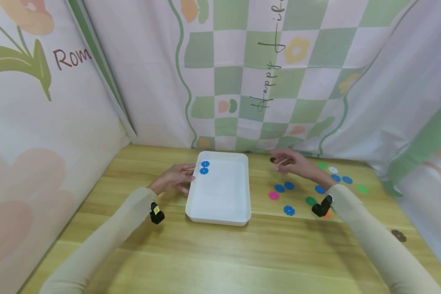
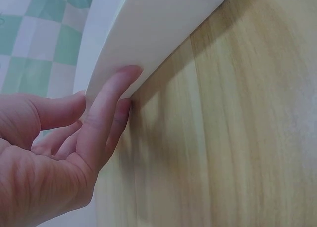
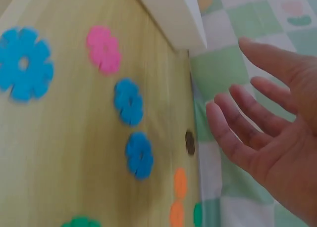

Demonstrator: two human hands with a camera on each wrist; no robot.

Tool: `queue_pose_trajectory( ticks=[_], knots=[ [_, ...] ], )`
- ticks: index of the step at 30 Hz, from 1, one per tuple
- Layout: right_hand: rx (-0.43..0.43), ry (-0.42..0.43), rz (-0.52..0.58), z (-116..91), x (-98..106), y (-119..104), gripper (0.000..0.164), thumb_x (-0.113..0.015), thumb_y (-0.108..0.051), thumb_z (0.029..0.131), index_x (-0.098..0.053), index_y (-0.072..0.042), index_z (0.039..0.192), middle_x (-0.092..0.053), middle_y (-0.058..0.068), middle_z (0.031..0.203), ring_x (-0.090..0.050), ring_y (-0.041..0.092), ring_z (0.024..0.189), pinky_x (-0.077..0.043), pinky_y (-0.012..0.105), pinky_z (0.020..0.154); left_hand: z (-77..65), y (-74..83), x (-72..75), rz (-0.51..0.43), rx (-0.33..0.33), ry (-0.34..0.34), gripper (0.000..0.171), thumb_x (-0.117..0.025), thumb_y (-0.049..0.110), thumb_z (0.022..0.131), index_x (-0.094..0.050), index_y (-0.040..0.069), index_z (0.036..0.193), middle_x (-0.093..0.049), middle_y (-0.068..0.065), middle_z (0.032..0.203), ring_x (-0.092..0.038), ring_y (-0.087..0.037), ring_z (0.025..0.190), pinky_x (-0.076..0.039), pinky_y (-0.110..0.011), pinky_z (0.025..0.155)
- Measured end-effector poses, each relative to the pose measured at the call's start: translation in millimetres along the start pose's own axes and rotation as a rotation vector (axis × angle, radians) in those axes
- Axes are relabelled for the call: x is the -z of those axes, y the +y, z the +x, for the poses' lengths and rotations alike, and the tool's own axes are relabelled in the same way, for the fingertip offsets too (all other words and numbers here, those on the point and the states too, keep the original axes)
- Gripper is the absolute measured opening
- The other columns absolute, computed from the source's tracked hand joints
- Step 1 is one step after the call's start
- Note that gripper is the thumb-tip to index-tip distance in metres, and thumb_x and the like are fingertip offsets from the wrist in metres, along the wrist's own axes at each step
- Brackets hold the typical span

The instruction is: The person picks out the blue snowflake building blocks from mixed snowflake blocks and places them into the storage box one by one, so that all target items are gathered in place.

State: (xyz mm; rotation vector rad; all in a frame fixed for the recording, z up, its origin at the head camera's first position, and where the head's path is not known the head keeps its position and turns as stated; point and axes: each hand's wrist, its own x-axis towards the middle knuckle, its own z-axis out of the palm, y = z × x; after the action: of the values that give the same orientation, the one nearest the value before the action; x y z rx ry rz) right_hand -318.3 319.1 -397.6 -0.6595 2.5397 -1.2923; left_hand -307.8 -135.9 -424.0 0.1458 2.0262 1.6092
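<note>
A white rectangular tray (image 1: 220, 192) lies on the wooden table with two blue flower-shaped pieces (image 1: 204, 167) in its far left corner. My left hand (image 1: 174, 178) holds the tray by its left side. In the left wrist view, the thumb meets the rim while a long finger presses the outer wall (image 2: 148, 34). To the right of the tray, my right hand (image 1: 294, 163) hovers with nothing in its loosely bent fingers (image 3: 230, 133). Near its fingertips a small dark brown piece (image 3: 190, 142) lies by the table's back edge. Two blue pieces (image 3: 139, 155) lie close by.
Right of the tray, flower-shaped pieces are scattered: pink (image 1: 274, 195), blue (image 1: 289, 210), dark green (image 1: 310, 200), light green (image 1: 362, 188) and white (image 1: 332, 169). A brown piece (image 1: 399, 235) lies near the right edge. A patterned curtain (image 1: 242, 81) hangs along the table's back.
</note>
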Motion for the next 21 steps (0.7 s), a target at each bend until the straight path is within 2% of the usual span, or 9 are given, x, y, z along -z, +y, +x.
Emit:
queue_pose_trajectory(
  ticks=[5, 8, 12, 15, 21],
  knots=[
    [0.015, -0.042, -0.07, -11, 6, 17, 0.053, -0.071, -0.013, 0.101, -0.052, 0.002, 0.148, -0.06, 0.03, 0.139, -0.065, 0.036, 0.117, -0.061, 0.028, 0.091, 2.1, -1.0, 0.2, -0.01, 0.003, -0.006, 0.067, -0.057, 0.003, 0.106, -0.028, 0.01, 0.166, -0.035, -0.023, 0.166, -0.053, -0.046, 0.138, -0.067, -0.044, 0.084],
    [0.007, -0.079, -0.074, -17, 7, 24, 0.052, -0.071, -0.015, 0.101, -0.054, -0.001, 0.148, -0.061, 0.027, 0.139, -0.068, 0.031, 0.113, -0.06, 0.027, 0.089, 3.6, -2.0, 0.6, -0.006, 0.006, -0.004, 0.067, -0.058, 0.004, 0.106, -0.028, 0.011, 0.166, -0.035, -0.023, 0.166, -0.053, -0.046, 0.138, -0.067, -0.044, 0.084],
    [0.003, -0.147, -0.043, -22, 5, 33, 0.057, -0.071, -0.016, 0.101, -0.049, -0.002, 0.152, -0.059, 0.027, 0.142, -0.064, 0.036, 0.118, -0.06, 0.028, 0.09, 5.1, -3.4, 0.7, -0.003, 0.019, -0.001, 0.067, -0.058, 0.005, 0.106, -0.028, 0.012, 0.166, -0.036, -0.022, 0.166, -0.054, -0.045, 0.138, -0.067, -0.044, 0.084],
    [-0.004, -0.194, -0.012, -24, 2, 38, 0.062, -0.073, -0.017, 0.1, -0.046, -0.002, 0.154, -0.056, 0.028, 0.145, -0.06, 0.042, 0.125, -0.059, 0.028, 0.097, 5.3, -4.4, 0.9, -0.009, 0.025, 0.006, 0.068, -0.059, 0.005, 0.106, -0.029, 0.012, 0.166, -0.035, -0.021, 0.166, -0.054, -0.045, 0.138, -0.067, -0.044, 0.084],
    [-0.082, -0.254, -0.011, -27, 0, 52, 0.066, -0.075, -0.023, 0.099, -0.045, -0.008, 0.156, -0.056, 0.019, 0.152, -0.053, 0.041, 0.137, -0.05, 0.022, 0.107, 3.6, -4.7, 1.9, -0.025, 0.009, 0.002, 0.067, -0.058, 0.004, 0.106, -0.027, 0.011, 0.166, -0.035, -0.023, 0.166, -0.055, -0.045, 0.136, -0.067, -0.044, 0.084]
  ],
)
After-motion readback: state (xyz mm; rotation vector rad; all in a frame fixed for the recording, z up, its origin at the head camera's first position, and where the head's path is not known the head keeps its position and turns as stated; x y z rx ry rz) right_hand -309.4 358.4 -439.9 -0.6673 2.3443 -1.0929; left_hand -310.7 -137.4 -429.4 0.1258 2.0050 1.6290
